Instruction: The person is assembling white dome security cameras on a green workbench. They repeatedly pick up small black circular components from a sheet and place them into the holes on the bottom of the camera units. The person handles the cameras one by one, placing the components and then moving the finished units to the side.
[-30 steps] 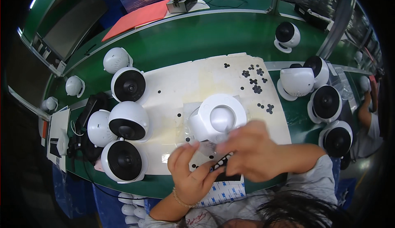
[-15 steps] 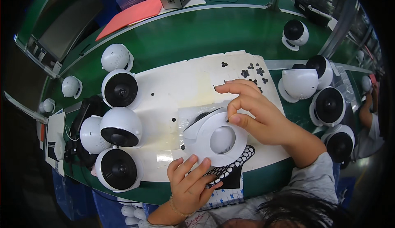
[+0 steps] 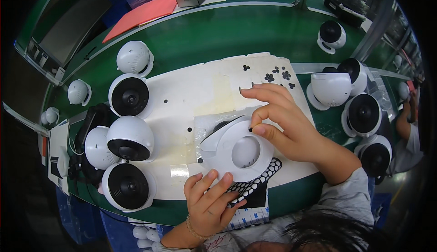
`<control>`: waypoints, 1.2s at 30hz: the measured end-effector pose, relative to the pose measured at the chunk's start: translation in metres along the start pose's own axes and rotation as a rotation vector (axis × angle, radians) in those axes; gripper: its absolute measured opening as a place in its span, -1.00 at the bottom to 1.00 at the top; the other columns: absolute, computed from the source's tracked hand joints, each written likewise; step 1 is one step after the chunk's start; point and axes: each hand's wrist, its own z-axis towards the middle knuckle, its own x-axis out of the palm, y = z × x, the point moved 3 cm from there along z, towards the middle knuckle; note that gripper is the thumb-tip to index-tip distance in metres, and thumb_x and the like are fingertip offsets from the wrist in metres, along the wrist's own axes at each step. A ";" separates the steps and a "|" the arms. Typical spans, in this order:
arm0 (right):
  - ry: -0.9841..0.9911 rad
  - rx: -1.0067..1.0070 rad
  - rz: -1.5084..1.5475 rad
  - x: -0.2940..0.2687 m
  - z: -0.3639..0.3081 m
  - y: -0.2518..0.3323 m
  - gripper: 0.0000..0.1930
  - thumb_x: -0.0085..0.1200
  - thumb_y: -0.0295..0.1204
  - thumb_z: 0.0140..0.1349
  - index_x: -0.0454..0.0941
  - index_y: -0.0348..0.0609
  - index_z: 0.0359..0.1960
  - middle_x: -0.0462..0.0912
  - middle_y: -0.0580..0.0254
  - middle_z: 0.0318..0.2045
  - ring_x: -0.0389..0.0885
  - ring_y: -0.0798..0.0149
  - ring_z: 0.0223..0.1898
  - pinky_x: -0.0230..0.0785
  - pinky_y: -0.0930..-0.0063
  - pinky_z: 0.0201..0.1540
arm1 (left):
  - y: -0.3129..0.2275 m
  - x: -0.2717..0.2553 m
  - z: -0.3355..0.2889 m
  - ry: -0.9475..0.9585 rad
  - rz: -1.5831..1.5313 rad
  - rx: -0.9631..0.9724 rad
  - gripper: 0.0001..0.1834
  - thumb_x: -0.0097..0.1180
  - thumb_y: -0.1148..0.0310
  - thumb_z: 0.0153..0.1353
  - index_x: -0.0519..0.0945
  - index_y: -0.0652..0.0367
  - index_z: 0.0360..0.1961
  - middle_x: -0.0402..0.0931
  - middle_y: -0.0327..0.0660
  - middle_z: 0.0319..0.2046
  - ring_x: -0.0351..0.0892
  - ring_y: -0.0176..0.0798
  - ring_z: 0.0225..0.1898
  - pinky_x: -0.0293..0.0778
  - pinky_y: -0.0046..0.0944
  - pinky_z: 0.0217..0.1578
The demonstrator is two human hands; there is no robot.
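Observation:
A white camera (image 3: 221, 147) lies on a clear plastic bag, its round ring-shaped base (image 3: 218, 163) turned up toward me. My right hand (image 3: 287, 127) is above the base's upper right edge, thumb and index finger pinching a small black round pad (image 3: 250, 129); its other fingers are stretched out. My left hand (image 3: 211, 202) is at the base's lower edge, with fingertips touching the rim. Between its thumb and fingers runs a black strip with white dots (image 3: 255, 186), partly tucked under the base. The camera's dark front is mostly hidden beneath the base.
Several white cameras with black fronts stand at left (image 3: 130, 95) and right (image 3: 364, 114). A worn pale board (image 3: 182, 83) covers part of the green table (image 3: 200, 38). Black pad clusters (image 3: 286, 75) and single dots (image 3: 165, 101) lie on it. Another person's arm (image 3: 405, 120) shows at far right.
The view has shifted slightly. My right hand's pinched fingers have moved a little left over the base's edge with the black pad. My left hand stays in place on the rim and strip.

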 end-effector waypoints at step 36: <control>-0.163 -0.238 -0.189 0.005 -0.009 0.048 -0.58 0.09 -0.63 -0.13 0.43 -0.09 -0.14 0.46 0.26 -0.19 0.42 0.31 -0.17 0.06 0.23 0.02 | -0.002 0.001 0.000 -0.012 -0.012 -0.010 -0.80 0.20 0.25 -0.08 0.53 0.10 -0.46 0.41 -0.21 -0.01 0.24 -0.13 0.11 0.13 -0.04 -0.01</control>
